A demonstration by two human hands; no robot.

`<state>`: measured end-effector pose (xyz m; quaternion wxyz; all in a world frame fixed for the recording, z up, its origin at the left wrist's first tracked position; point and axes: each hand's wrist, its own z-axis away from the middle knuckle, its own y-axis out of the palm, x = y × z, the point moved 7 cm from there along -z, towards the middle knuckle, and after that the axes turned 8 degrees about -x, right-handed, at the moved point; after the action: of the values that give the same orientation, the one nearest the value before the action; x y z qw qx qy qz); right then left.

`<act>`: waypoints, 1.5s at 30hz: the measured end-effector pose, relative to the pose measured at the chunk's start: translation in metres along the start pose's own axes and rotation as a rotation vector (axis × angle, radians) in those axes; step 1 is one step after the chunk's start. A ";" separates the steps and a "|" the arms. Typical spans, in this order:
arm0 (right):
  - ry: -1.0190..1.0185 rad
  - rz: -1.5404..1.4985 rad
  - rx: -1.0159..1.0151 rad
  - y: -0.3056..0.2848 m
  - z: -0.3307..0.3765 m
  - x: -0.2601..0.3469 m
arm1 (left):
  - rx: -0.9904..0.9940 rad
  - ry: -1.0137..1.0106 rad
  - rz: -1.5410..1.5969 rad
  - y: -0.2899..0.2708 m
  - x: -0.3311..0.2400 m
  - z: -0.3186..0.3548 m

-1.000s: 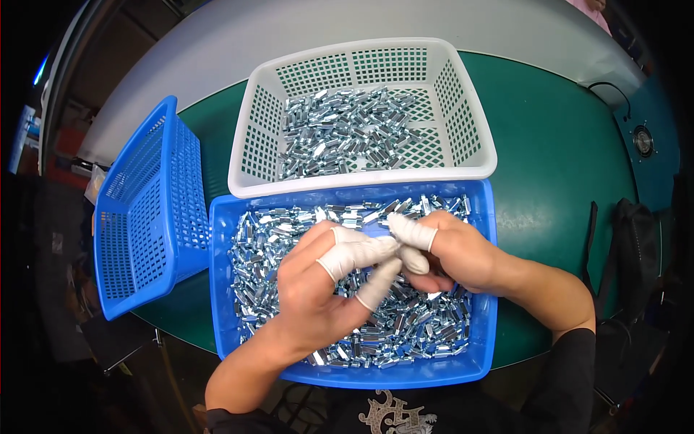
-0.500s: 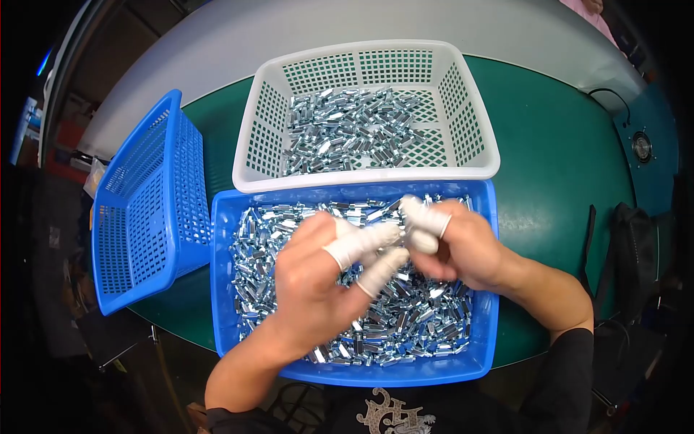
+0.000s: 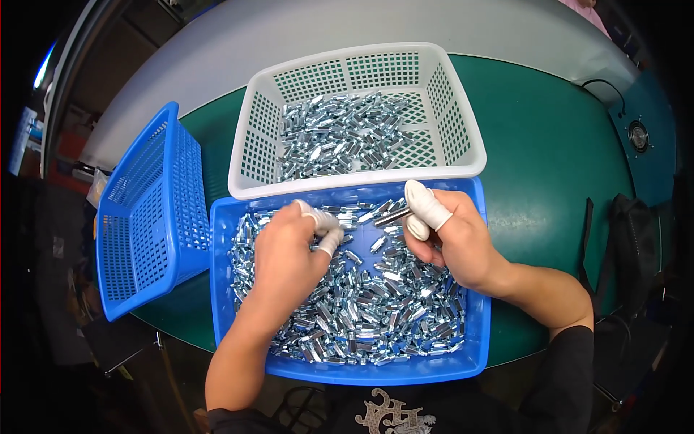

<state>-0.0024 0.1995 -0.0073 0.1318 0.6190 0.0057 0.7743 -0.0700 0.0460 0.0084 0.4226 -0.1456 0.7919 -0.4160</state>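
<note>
A blue bin (image 3: pixel 473 367) in front of me holds a thick layer of shiny hex metal standoffs (image 3: pixel 361 318). My right hand (image 3: pixel 463 242), with white finger cots on thumb and finger, pinches a standoff (image 3: pixel 391 217) that points left over the bin's far right part. My left hand (image 3: pixel 285 246), also in white finger cots, reaches into the pile at the far left of the bin's middle. Its thumb and finger are nearly together among the standoffs; whatever lies between them I cannot make out.
Behind the bin, touching its far rim, stands a white perforated basket (image 3: pixel 470 137) with many standoffs heaped toward its left side. An empty blue perforated basket (image 3: pixel 173 217) leans at the left. A teal box with a fan (image 3: pixel 638 136) and a black strap bag (image 3: pixel 632 246) are on the right.
My hands were together over the bin's middle and are now apart. The left has moved left and down to the pile; the right stays near the far right rim, a standoff now visible in it.
</note>
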 end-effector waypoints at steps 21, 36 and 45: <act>-0.029 -0.025 0.016 0.002 0.003 0.004 | 0.083 -0.425 1.039 0.007 -0.007 0.010; -0.066 0.010 0.015 0.003 0.003 0.004 | 0.018 -0.407 1.118 0.007 -0.011 0.017; -0.219 0.183 0.036 0.007 0.007 0.007 | -0.024 -0.176 0.863 0.003 -0.013 0.019</act>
<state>0.0019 0.1926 0.0020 0.0494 0.7000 -0.0511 0.7106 -0.0466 0.0449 0.0076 0.6217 0.1588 0.7459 -0.1784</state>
